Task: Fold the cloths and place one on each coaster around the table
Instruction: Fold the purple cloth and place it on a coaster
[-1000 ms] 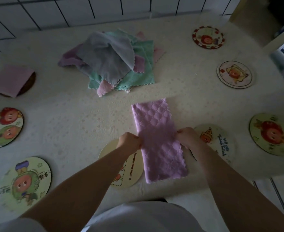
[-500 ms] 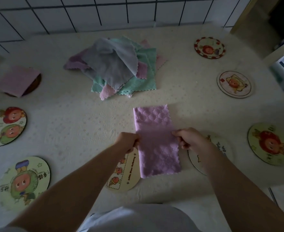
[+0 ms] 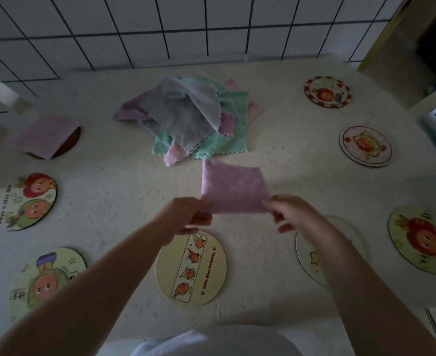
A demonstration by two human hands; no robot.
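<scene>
Both hands [image 3: 233, 217] seemingly pinching cloth [image 3: 233, 188].

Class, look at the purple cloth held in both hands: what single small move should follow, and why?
Probably lower the folded purple cloth onto the bare coaster just below the left hand. Both hands, with the right hand, pinch its near edge, it already looks folded small, and only the far-left coaster has a pink cloth so far.

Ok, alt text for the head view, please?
Both hands, left and right, pinch a folded purple cloth above a table ringed with cartoon coasters; an unfolded cloth pile lies behind, and one far-left coaster already holds a pink cloth.
</scene>
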